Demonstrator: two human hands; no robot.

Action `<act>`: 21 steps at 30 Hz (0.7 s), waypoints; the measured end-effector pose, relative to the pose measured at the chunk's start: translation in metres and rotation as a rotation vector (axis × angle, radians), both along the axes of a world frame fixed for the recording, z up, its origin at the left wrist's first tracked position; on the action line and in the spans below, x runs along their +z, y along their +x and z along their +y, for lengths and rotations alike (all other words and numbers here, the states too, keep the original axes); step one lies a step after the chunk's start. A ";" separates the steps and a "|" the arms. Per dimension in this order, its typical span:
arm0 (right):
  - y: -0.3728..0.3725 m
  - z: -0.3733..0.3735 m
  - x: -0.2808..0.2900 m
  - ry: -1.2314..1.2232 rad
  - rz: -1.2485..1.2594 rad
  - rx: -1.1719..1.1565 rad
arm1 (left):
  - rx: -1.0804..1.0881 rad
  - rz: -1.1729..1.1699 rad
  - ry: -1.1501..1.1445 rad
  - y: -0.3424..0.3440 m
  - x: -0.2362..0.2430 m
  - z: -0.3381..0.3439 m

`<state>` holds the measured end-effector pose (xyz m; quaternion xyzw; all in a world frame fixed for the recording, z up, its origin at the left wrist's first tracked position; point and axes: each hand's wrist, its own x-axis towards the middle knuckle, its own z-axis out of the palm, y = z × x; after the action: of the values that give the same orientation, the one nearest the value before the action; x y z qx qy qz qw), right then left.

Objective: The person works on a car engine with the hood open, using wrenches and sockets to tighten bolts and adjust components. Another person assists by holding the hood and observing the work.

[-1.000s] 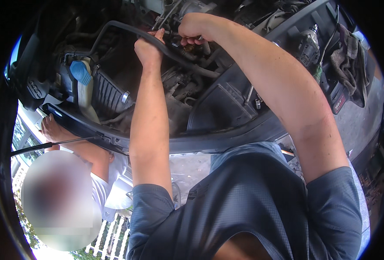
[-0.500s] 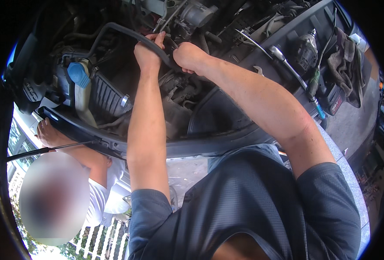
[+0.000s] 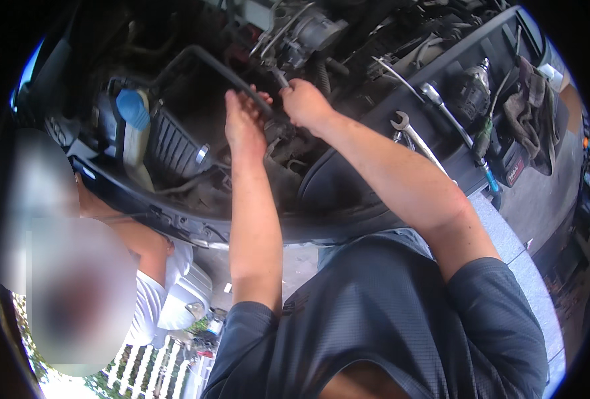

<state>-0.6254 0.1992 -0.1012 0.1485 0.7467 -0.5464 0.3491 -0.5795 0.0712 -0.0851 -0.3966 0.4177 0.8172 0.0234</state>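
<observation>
My right hand (image 3: 306,108) is closed on a slim metal wrench (image 3: 279,76), whose upper end points toward the brackets below a grey metal engine part (image 3: 315,32). Most of its handle is hidden in my fist. Just left of it, my left hand (image 3: 245,122) is open, fingers apart, beside a bent black pipe (image 3: 225,69) that crosses in front of some fingers. No object shows in that palm. Both forearms reach over the front edge of the engine bay.
A combination wrench (image 3: 414,136), a ratchet (image 3: 446,114), a power tool (image 3: 474,90) and a dark cloth (image 3: 533,110) lie along the right side. A blue-capped filler neck (image 3: 133,110) stands at left. A co-worker in a white sleeve (image 3: 150,306) leans in from the left.
My left hand has come down from the metal part and its fingers have spread. The wrench in my right hand shows more plainly. The combination wrench is more uncovered as my right arm shifted.
</observation>
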 end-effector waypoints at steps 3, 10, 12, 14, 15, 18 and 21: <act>-0.003 0.014 0.036 -0.069 -0.138 0.026 | -0.157 -0.028 -0.777 -0.016 0.012 0.006; -0.049 0.046 0.048 0.038 -0.125 0.338 | -0.826 0.312 -1.882 -0.027 0.026 0.001; -0.065 0.048 0.060 0.084 -0.109 0.414 | -1.187 -0.025 -1.800 -0.021 0.019 -0.011; -0.077 0.056 0.056 0.094 -0.106 0.415 | -1.427 -0.190 -1.723 -0.018 0.021 -0.014; -0.083 0.057 0.055 0.115 -0.105 0.428 | -1.425 -0.200 -1.752 -0.018 0.017 -0.011; -0.111 0.060 0.049 0.114 -0.144 0.557 | -1.534 -0.201 -1.796 -0.028 0.024 0.012; -0.133 0.044 0.071 0.227 -0.177 0.729 | -1.586 -0.021 -1.835 -0.014 0.015 0.028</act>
<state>-0.7585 0.2429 -0.0302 -0.0422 0.7733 -0.2855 0.5646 -0.5933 0.0987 -0.0703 0.0937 0.9680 -0.0273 0.2310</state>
